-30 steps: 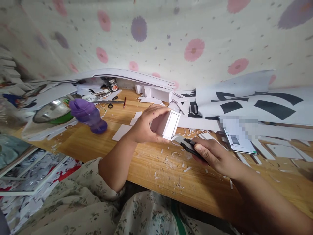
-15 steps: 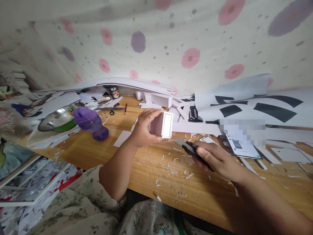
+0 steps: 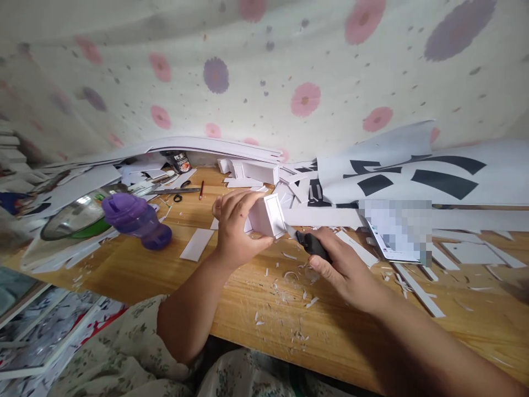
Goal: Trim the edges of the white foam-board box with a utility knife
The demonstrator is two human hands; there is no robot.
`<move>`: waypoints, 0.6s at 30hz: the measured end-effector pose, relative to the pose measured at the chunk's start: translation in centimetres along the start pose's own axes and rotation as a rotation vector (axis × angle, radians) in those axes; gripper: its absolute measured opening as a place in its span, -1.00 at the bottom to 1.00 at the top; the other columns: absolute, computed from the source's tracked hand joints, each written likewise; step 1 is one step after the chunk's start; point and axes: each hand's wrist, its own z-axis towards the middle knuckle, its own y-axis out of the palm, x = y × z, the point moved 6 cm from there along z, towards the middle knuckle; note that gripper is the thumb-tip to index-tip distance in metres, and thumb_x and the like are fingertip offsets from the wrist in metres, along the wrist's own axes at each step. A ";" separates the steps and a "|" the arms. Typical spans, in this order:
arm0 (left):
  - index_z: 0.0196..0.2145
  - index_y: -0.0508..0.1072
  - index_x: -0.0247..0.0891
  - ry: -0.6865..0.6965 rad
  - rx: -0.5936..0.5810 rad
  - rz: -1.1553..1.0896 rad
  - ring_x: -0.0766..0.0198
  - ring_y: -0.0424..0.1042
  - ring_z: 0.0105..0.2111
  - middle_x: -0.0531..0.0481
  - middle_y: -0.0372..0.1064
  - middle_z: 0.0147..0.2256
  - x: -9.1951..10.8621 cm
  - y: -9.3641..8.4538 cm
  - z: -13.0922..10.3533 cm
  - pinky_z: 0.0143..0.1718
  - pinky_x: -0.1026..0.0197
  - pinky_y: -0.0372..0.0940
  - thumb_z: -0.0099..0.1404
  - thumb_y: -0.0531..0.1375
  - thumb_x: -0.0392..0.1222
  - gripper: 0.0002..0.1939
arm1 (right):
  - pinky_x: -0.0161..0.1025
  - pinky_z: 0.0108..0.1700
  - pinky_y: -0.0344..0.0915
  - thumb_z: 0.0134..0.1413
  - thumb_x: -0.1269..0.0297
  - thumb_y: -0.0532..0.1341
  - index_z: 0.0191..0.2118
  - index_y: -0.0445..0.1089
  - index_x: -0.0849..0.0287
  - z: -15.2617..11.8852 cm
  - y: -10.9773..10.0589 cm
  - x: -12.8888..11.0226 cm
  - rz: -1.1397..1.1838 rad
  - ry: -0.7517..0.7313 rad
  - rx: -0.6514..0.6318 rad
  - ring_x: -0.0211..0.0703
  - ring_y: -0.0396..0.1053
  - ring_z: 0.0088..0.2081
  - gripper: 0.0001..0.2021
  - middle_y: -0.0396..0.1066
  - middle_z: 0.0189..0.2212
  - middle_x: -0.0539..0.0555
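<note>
My left hand (image 3: pixel 239 229) is wrapped round a small white foam-board box (image 3: pixel 273 216), held above the table with a rectangular face turned up and to the right. My right hand (image 3: pixel 339 264) grips a black utility knife (image 3: pixel 313 246), thumb along the handle. The knife's blade points left and its tip is at the box's right edge; whether it touches cannot be made out. Below both hands, thin white offcuts lie scattered over the wooden table (image 3: pixel 248 292). A white rectangular piece (image 3: pixel 197 244) lies left of my left wrist.
A purple bottle (image 3: pixel 138 220) and a metal bowl (image 3: pixel 78 212) stand at the left. Scissors (image 3: pixel 177 193) and a pencil (image 3: pixel 201 190) lie behind. A phone (image 3: pixel 390 231) lies at the right among white strips. Printed sheets (image 3: pixel 413 176) lean against the wall.
The knife has moved from below right up to the box's right edge, its blade now pointing at it. The box has tilted in my left hand. The view has shifted slightly right.
</note>
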 end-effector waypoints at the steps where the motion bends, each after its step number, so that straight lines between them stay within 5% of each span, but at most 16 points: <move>1: 0.01 0.27 -0.10 0.002 0.026 0.000 -0.11 0.36 -0.07 -0.12 0.37 -0.09 0.0 0.0 -0.1 0.01 -0.16 0.14 -0.17 0.34 -0.28 -0.27 | -0.15 -0.30 0.31 0.27 0.00 -0.03 -0.10 0.30 0.17 0.0 0.0 -0.1 -0.040 -0.004 -0.001 -0.08 0.32 -0.31 -0.64 0.34 -0.32 0.13; 8: 0.02 0.23 -0.10 -0.015 0.138 0.007 -0.06 0.35 -0.09 -0.10 0.33 -0.12 0.4 -0.5 -0.1 -0.04 -0.09 0.20 -0.13 0.33 -0.28 -0.28 | -0.16 -0.38 0.32 0.27 0.00 -0.04 -0.15 0.30 0.19 0.1 0.3 -0.7 -0.184 -0.043 0.072 -0.08 0.32 -0.36 -0.64 0.31 -0.37 0.13; 18: -0.01 0.25 -0.15 -0.038 0.150 -0.007 -0.04 0.36 -0.10 -0.09 0.34 -0.13 0.7 -0.6 -0.2 -0.07 -0.10 0.22 -0.16 0.28 -0.34 -0.31 | -0.19 -0.45 0.32 0.28 -0.04 -0.07 -0.17 0.29 0.18 0.2 0.2 -0.7 -0.252 -0.056 0.108 -0.10 0.34 -0.41 -0.61 0.34 -0.39 0.12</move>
